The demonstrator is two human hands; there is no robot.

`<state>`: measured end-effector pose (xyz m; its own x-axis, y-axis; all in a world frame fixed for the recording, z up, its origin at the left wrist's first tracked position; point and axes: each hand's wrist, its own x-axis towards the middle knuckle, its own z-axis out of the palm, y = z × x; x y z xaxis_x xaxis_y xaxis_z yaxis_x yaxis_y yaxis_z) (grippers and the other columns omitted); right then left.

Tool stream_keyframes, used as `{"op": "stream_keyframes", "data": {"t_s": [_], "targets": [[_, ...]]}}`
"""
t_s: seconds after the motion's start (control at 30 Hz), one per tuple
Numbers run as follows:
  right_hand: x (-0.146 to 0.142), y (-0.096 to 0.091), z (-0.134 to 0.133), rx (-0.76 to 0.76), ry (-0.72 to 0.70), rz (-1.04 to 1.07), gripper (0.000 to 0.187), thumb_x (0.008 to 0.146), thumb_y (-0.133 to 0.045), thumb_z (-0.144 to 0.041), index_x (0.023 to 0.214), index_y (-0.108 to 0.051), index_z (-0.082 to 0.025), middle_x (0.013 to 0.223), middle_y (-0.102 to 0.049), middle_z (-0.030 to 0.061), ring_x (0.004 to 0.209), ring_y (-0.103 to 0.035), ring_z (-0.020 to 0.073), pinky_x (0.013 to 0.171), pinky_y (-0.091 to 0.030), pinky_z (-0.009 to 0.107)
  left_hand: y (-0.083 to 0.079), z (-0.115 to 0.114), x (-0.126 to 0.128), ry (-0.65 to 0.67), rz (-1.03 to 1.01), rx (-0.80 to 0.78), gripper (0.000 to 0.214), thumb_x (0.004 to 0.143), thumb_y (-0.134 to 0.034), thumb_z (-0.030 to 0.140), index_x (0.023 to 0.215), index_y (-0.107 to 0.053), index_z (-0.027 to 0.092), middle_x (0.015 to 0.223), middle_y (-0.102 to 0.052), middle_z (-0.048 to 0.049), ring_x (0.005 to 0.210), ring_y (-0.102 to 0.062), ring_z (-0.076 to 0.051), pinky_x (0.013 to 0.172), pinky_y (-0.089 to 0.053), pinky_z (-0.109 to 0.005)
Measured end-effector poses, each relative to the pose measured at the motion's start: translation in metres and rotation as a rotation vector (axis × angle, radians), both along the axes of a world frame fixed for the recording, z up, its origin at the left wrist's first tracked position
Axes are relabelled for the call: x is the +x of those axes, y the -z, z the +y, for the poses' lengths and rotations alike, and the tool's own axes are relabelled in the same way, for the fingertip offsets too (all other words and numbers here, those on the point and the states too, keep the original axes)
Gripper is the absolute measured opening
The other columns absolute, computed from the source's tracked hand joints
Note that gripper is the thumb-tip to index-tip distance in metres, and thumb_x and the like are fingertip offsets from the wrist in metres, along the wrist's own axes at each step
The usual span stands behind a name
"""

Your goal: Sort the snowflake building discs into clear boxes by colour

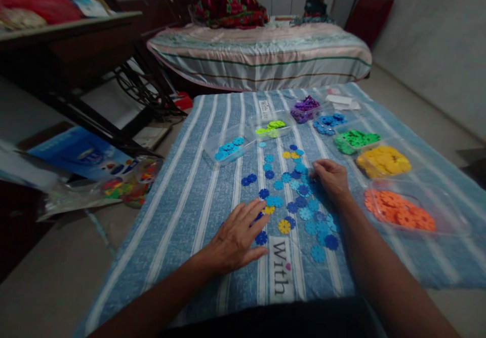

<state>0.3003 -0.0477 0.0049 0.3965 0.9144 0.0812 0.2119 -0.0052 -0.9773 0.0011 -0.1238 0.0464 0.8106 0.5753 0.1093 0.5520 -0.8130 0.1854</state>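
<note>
Currently, left grip [241, 231]: fingers apart, palm down over a few dark-blue discs [261, 237] and a yellow disc [269, 210]; nothing visibly clamped.
Right grip [332, 178]: fingers curled together beside the spread; I cannot tell whether they pinch a disc.
Loose discs [305, 213]: mostly between the two grips, light and dark blue mingled, some yellow.
Ahead of left grip: trayed light-blue discs [230, 149] and lime discs [275, 126].
Right of right grip: orange discs [398, 211], yellow discs [384, 161].
Beyond right grip: green discs [356, 139], blue discs [330, 122], purple discs [305, 109].
Colour grouping: seems done inside the trays; the mingled discs on the bench [170, 216] appear left.
</note>
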Motion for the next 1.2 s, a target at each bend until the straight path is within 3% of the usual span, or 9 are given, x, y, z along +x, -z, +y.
{"op": "stream_keyframes", "data": {"t_s": [0.13,0.23,0.33,0.43,0.5,0.63,0.8,1.2], "targets": [[0.001,-0.007,-0.007,-0.047,-0.030,0.015,0.029,0.072,-0.063,-0.045,0.078,-0.066,-0.016,0.058,-0.064,0.0000,0.054,-0.058,0.0147,0.055,-0.046,0.026,0.013,0.019,0.005,-0.047,0.033,0.062,0.051,0.086,-0.059,0.034,0.131,-0.048,0.015,0.146,-0.040,-0.0176,0.138,-0.031,-0.032,0.108,-0.033,-0.053],[0.001,-0.023,-0.028,-0.080,-0.078,-0.206,0.034,0.077,-0.059,-0.046,0.092,-0.068,-0.017,0.076,-0.070,0.0049,0.068,-0.063,0.0193,0.063,-0.049,0.031,0.017,0.047,0.011,-0.086,0.017,0.130,0.045,0.088,-0.055,0.032,0.130,-0.049,0.015,0.144,-0.044,-0.0173,0.136,-0.035,-0.032,0.107,-0.034,-0.052],[-0.002,-0.032,-0.067,-0.048,-0.059,-0.486,0.049,0.079,-0.058,-0.050,0.116,-0.062,-0.019,0.108,-0.068,0.0115,0.095,-0.063,0.0271,0.081,-0.050,0.042,0.016,0.063,0.016,-0.182,-0.023,0.198,0.043,0.089,-0.053,0.034,0.127,-0.051,0.012,0.140,-0.047,-0.0203,0.134,-0.039,-0.033,0.106,-0.035,-0.052],[-0.011,-0.021,-0.115,0.008,-0.085,-0.696,0.068,0.077,-0.060,-0.055,0.133,-0.050,-0.018,0.130,-0.056,0.0158,0.122,-0.049,0.0353,0.098,-0.041,0.054,0.014,0.052,0.018,-0.196,-0.063,0.225,0.044,0.090,-0.052,0.035,0.126,-0.051,0.010,0.139,-0.048,-0.0216,0.134,-0.038,-0.033,0.105,-0.036,-0.052],[-0.021,-0.006,-0.144,0.006,-0.118,-0.812,0.080,0.076,-0.061,-0.058,0.142,-0.039,-0.018,0.142,-0.043,0.0177,0.131,-0.038,0.0396,0.102,-0.036,0.059,0.014,0.034,0.018,-0.109,-0.065,0.203,0.048,0.089,-0.054,0.035,0.130,-0.049,0.011,0.142,-0.046,-0.0197,0.135,-0.036,-0.033,0.107,-0.036,-0.051],[-0.046,0.017,-0.170,0.010,-0.175,-0.946,0.093,0.072,-0.064,-0.062,0.148,-0.027,-0.022,0.147,-0.038,0.0165,0.134,-0.032,0.0435,0.103,-0.032,0.064,0.014,-0.001,0.021,0.049,-0.036,0.126,0.056,0.085,-0.059,0.038,0.135,-0.046,0.017,0.145,-0.044,-0.0157,0.136,-0.036,-0.031,0.108,-0.035,-0.052],[-0.064,0.017,-0.142,0.009,-0.142,-0.999,0.074,0.083,-0.056,-0.051,0.146,-0.032,-0.020,0.147,-0.038,0.0180,0.136,-0.031,0.0405,0.104,-0.031,0.062,0.013,-0.003,0.026,0.038,-0.033,0.124,0.055,0.084,-0.060,0.037,0.134,-0.047,0.018,0.145,-0.045,-0.0144,0.136,-0.036,-0.030,0.109,-0.034,-0.053],[-0.086,0.010,-0.043,0.142,-0.168,-1.034,0.053,0.089,-0.048,-0.038,0.133,-0.048,-0.009,0.139,-0.047,0.0208,0.134,-0.036,0.0341,0.105,-0.034,0.051,0.021,-0.002,0.023,-0.066,-0.060,0.264,0.053,0.082,-0.060,0.034,0.130,-0.051,0.013,0.140,-0.050,-0.0169,0.131,-0.043,-0.032,0.105,-0.039,-0.052]]}}
